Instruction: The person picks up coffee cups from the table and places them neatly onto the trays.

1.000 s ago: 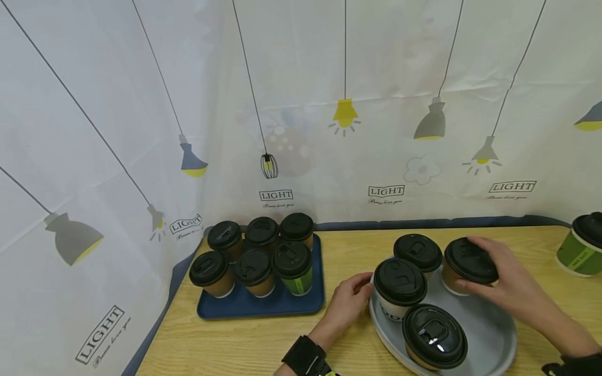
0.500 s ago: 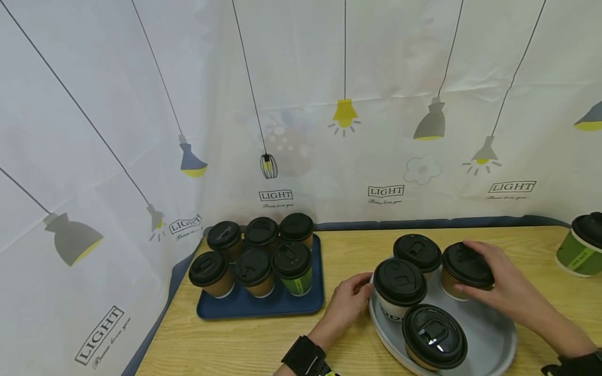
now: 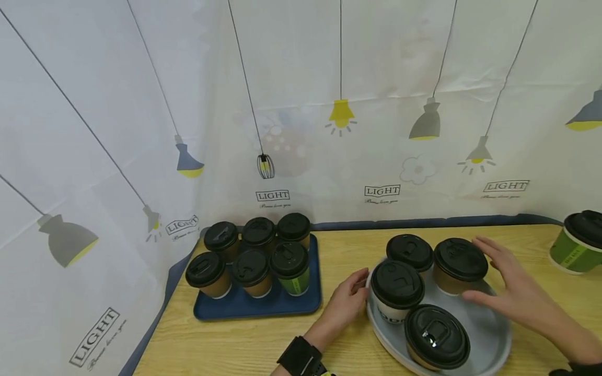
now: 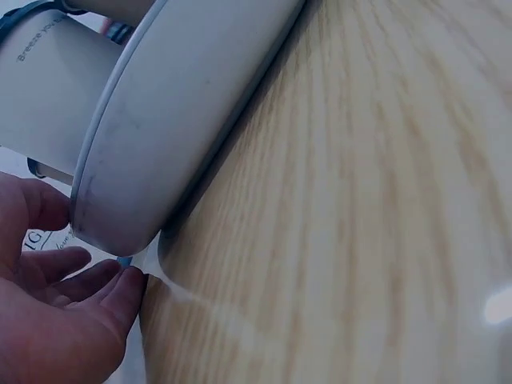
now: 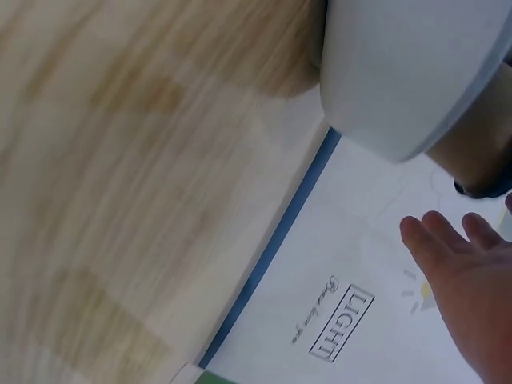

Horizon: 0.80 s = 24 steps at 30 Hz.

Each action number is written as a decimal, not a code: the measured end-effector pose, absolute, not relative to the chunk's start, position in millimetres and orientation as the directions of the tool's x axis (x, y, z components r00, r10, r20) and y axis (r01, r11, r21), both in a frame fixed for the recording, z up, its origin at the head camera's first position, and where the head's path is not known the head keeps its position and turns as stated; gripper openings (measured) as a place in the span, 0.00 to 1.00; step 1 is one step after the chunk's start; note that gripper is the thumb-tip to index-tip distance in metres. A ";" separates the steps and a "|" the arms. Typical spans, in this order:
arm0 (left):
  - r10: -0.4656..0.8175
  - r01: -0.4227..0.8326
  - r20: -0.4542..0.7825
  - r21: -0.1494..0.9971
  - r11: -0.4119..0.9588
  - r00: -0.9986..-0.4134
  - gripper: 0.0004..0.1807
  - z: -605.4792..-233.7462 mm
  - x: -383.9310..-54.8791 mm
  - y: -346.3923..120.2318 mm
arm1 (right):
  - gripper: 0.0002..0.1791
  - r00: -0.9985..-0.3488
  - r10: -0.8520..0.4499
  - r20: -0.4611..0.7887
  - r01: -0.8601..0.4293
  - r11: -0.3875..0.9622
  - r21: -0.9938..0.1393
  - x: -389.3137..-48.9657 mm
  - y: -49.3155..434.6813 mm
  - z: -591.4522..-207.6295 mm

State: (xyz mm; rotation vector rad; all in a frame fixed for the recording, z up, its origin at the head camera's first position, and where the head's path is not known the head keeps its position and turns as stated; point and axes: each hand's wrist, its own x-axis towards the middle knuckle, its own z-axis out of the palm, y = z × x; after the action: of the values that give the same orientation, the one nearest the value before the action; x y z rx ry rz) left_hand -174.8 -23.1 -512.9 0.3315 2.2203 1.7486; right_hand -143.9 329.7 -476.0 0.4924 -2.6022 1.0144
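My left hand [image 3: 345, 300] rests at the left edge of a round grey tray [image 3: 489, 334]. In the left wrist view, the thumb touches the tray's pale wall [image 4: 172, 128], while the other fingers lie relaxed below its edge. My right hand [image 3: 512, 292] is spread beside a brown paper cup with a black lid [image 3: 460, 259], its fingers apart from it. That cup stands upright at the tray's back. Sharing the tray are a back cup [image 3: 409, 251], a white printed cup [image 3: 397, 287] and a front cup [image 3: 437, 337], all black-lidded. The right wrist view shows the right hand [image 5: 480, 280] holding nothing.
To the left, a dark blue rectangular tray [image 3: 258, 310] bears several black-lidded cups, one with a green sleeve [image 3: 290, 266]. A green cup [image 3: 576, 245] stands at the far right. Behind the wooden table [image 3: 226, 350] hangs a lamp-printed white cloth [image 3: 301, 62].
My right hand has set the brown cup slightly to the left at the tray's back, then let go and opened beside it. The left hand has stayed at the tray's edge.
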 end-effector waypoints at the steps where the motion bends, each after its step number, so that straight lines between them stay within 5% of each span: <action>1: 0.363 -0.008 -0.092 0.974 0.227 -0.927 0.28 -511.8 -174.2 -24.0 | 0.58 -0.892 -0.196 0.408 -0.420 0.690 -0.589 -143.3 331.1 -476.3; 7: 0.374 -0.036 -0.104 0.982 0.184 -0.921 0.27 -507.0 -170.4 -30.7 | 0.39 -0.878 -0.106 0.467 -0.410 0.670 -0.619 -137.9 341.9 -476.2; 14: 0.285 -0.014 -0.109 0.948 0.317 -0.952 0.17 -499.7 -167.5 -41.2 | 0.38 -0.861 0.033 0.507 -0.364 0.656 -0.661 -133.0 346.2 -476.0; 24: 0.330 -0.071 -0.145 0.972 0.225 -0.933 0.26 -503.1 -174.7 -34.3 | 0.33 -0.805 0.107 0.584 -0.367 0.683 -0.631 -135.2 356.6 -471.6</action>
State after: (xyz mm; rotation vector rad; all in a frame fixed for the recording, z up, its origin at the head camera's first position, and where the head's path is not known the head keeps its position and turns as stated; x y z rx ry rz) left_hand -174.7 -34.3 -503.1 0.2409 2.1843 1.7596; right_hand -135.2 356.6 -471.6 0.1992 -2.2948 1.0356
